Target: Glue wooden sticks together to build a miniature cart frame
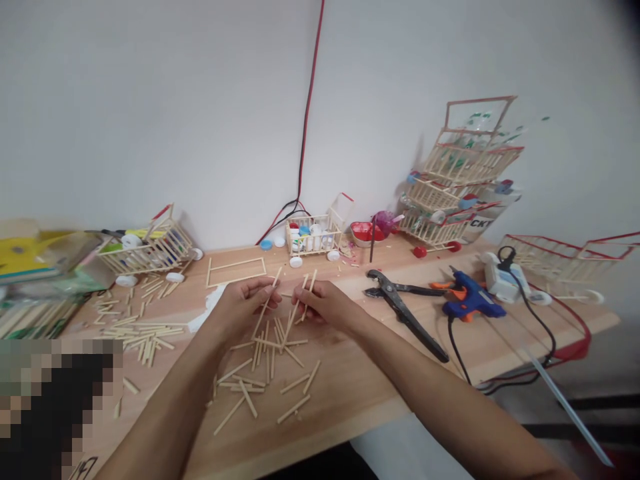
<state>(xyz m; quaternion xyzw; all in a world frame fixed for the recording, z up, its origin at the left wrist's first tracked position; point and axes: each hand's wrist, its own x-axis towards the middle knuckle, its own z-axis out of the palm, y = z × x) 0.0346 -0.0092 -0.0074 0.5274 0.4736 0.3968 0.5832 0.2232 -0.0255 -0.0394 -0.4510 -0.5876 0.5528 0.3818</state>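
Note:
Above the middle of the table, my left hand (253, 299) and my right hand (320, 301) face each other, fingers closed. Between them is a small, three-sided frame of thin wooden sticks (267, 343). Its left side is pinched by my left hand, its right side by my right hand. Another wooden stick (313, 283) shows at my right fingers. A short stick spans the gap between the hands; which fingers grip it I cannot tell. Loose wooden sticks (245, 398) lie scattered beneath and in front of the hands.
Miniature stick carts stand at the back left (145, 250), back centre (314, 235) and stacked at right (440, 193). Black-handled pliers (400, 307) and a blue glue gun (470, 298) with cables lie to the right. A rectangular stick frame (236, 266) lies behind my left hand.

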